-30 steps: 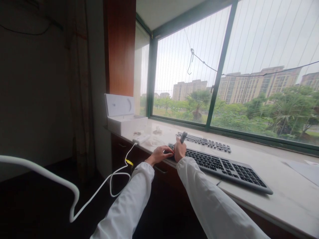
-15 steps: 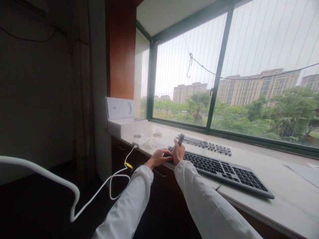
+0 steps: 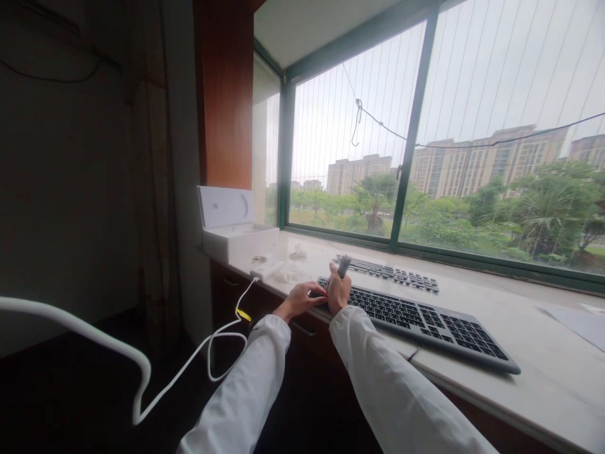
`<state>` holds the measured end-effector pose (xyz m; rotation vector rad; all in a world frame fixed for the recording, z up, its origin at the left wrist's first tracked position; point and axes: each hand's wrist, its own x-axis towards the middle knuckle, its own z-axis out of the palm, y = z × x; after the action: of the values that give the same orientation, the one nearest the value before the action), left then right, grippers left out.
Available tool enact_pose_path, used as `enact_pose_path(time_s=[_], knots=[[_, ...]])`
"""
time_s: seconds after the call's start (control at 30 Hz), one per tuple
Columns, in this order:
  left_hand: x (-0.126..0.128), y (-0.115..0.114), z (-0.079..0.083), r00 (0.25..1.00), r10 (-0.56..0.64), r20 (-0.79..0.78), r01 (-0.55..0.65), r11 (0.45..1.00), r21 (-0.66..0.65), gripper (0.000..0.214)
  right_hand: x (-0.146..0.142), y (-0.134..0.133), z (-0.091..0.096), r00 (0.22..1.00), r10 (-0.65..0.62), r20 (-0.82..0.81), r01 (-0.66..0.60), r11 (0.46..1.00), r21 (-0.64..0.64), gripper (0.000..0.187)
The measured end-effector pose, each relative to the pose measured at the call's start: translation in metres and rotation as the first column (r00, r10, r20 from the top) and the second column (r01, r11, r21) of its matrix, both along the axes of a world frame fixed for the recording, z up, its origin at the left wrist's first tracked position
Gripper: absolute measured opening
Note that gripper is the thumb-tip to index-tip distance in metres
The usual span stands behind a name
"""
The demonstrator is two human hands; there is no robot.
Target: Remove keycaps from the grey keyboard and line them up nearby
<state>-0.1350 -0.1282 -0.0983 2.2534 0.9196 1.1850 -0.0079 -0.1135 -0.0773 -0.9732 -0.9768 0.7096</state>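
Observation:
My right hand (image 3: 339, 292) is closed round a dark pen-like tool (image 3: 343, 266), held upright over the left end of a grey keyboard (image 3: 425, 321) with black keys. My left hand (image 3: 302, 297) rests at the keyboard's left corner, fingers curled against the keys; what it grips, if anything, is hidden. Both arms are in white sleeves. The keyboard lies on a pale stone sill (image 3: 520, 366) under a big window.
A strip of loose black keys (image 3: 392, 272) lies behind the keyboard. An open white box (image 3: 236, 230) stands at the sill's left end, with a small white device (image 3: 267, 270) and its white cable (image 3: 208, 343) hanging off the edge. A sheet of paper (image 3: 581, 321) lies far right.
The view has shifted slightly. Both hands stay at the keyboard's left corner; the tool in my right hand has tilted a little.

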Motion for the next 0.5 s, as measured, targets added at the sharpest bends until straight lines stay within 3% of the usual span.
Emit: enact_pose_path(time_s=[0.23, 0.5], knots=[[0.0006, -0.002, 0.002, 1.0, 0.02, -0.007, -0.02, 1.0, -0.006, 0.029, 0.0003, -0.0055, 0.0005, 0.999, 0.037, 0.029, -0.038, 0.998, 0.05, 0.049], [0.0013, -0.0026, 0.0059, 0.998, 0.025, -0.055, -0.026, 0.999, -0.021, 0.032, -0.0011, -0.0088, -0.0035, 0.99, -0.005, 0.144, -0.015, 0.99, 0.142, 0.051]])
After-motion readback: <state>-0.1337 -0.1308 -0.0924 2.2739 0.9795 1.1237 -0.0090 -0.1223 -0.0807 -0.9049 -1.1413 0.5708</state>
